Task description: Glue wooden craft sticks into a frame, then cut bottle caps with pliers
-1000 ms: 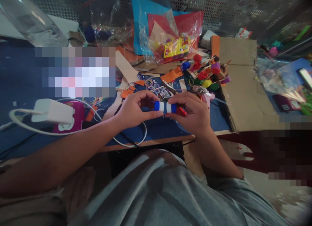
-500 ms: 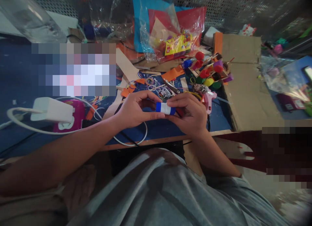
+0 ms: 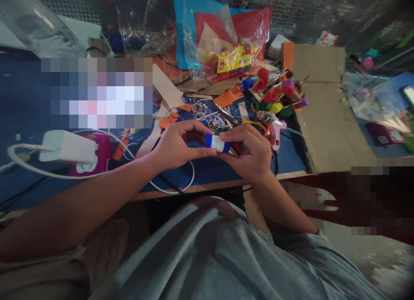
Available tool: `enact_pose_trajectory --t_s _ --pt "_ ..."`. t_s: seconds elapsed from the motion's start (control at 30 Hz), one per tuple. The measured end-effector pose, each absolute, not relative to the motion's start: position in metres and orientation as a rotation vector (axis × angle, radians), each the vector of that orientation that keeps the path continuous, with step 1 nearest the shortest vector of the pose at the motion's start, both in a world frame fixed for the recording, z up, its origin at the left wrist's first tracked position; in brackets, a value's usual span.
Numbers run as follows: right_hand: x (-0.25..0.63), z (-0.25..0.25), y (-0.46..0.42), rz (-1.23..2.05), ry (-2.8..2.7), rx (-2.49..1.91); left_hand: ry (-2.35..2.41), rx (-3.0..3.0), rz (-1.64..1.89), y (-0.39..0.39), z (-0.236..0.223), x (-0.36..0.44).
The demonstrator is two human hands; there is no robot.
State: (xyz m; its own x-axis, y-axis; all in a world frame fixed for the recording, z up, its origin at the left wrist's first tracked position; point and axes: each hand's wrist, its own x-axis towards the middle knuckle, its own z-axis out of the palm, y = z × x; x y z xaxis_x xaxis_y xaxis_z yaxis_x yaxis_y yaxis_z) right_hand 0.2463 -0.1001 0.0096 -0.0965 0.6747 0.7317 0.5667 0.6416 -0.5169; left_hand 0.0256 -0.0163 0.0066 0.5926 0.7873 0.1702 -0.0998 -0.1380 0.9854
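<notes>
Between my two hands, above the front part of the blue table, is a small blue-and-white cylinder (image 3: 216, 143), blue at both ends with a white band round its middle. My left hand (image 3: 176, 145) pinches its left end between thumb and fingers. Closed on the right end are the thumb and fingers of my right hand (image 3: 247, 150). What the cylinder is made of cannot be made out. Just behind the hands lie scissors or pliers (image 3: 228, 114) and scattered rubber bands (image 3: 207, 114). A pink glue gun (image 3: 277, 134) is right of my right hand.
A white charger (image 3: 67, 147) sits plugged into a magenta power socket (image 3: 105, 151), its cable looping towards my hands. Colourful caps on sticks (image 3: 274, 93) lie near a cardboard sheet (image 3: 323, 114). Behind stands a plastic bag with a yellow label (image 3: 234, 60); a clear bottle (image 3: 42, 26) is far left.
The whole view has shifted very slightly. Both hands keep the same hold on the cylinder, which appears tilted a little more, its right end lower.
</notes>
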Motion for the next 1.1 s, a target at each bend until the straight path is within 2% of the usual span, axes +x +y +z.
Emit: enact_pose_trajectory --t_s 0.6,0.87,1.1 --pt "0.248 0.006 -0.104 0.132 -1.822 -1.108 0.548 1.572 0.903 -0.009 -0.001 0.025" --pt "0.246 -0.009 -0.101 0.222 -2.042 -1.302 0.816 1.552 1.034 -0.002 -0.003 0.024" --pt "0.245 -0.007 -0.098 0.293 -2.014 -1.357 0.905 1.9 0.987 -0.002 -0.004 0.02"
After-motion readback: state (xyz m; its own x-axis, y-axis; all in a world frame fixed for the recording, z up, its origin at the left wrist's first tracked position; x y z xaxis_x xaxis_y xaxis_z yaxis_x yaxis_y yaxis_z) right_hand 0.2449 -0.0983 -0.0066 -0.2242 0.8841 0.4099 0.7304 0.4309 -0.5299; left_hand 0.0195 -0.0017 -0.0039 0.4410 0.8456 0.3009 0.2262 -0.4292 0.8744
